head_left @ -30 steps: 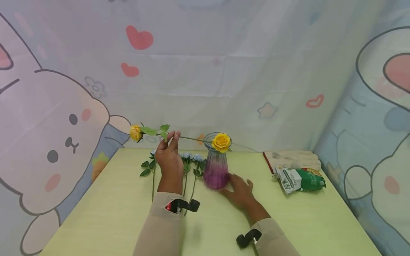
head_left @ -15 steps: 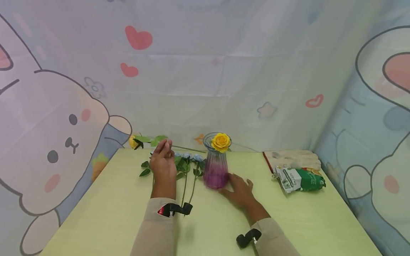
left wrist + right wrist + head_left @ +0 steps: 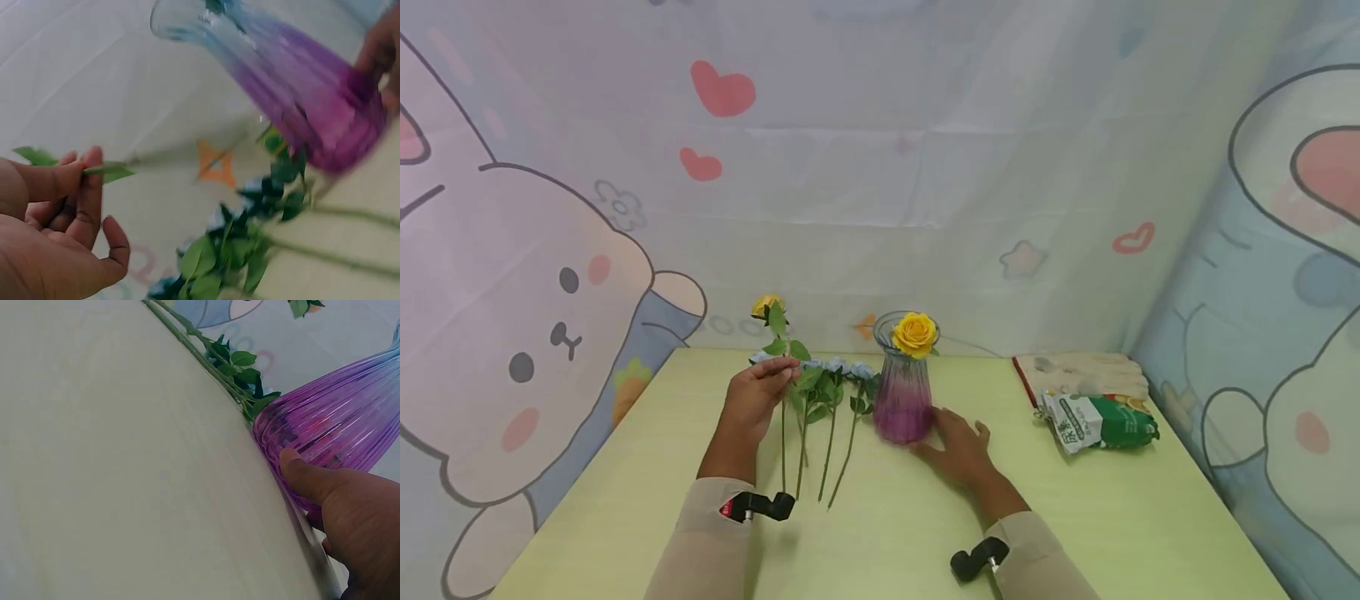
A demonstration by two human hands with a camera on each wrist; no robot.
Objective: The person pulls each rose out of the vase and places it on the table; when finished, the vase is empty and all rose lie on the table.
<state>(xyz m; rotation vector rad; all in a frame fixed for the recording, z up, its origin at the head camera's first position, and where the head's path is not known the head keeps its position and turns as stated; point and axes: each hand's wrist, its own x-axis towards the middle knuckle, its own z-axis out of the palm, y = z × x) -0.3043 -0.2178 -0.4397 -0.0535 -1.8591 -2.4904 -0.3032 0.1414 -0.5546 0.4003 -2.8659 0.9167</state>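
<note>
My left hand pinches the green stem of a yellow rose, which stands upright with its bloom above the fingers. In the left wrist view, thumb and fingertips press together on the stem beside a leaf; the bloom is outside that view. A glass vase, clear above and purple below, stands to the right with another yellow rose leaning over its rim. Low on the vase's right side, my right hand holds the base between thumb and fingers. Several pale blue roses lie on the table between the left hand and the vase.
The light yellow table meets a printed cloth backdrop at its back edge. Toward the back right lie a cream knitted glove and a green and white packet.
My left hand has come down and to the left, turning the held yellow rose from nearly level to upright. The right hand stays at the vase's base.
</note>
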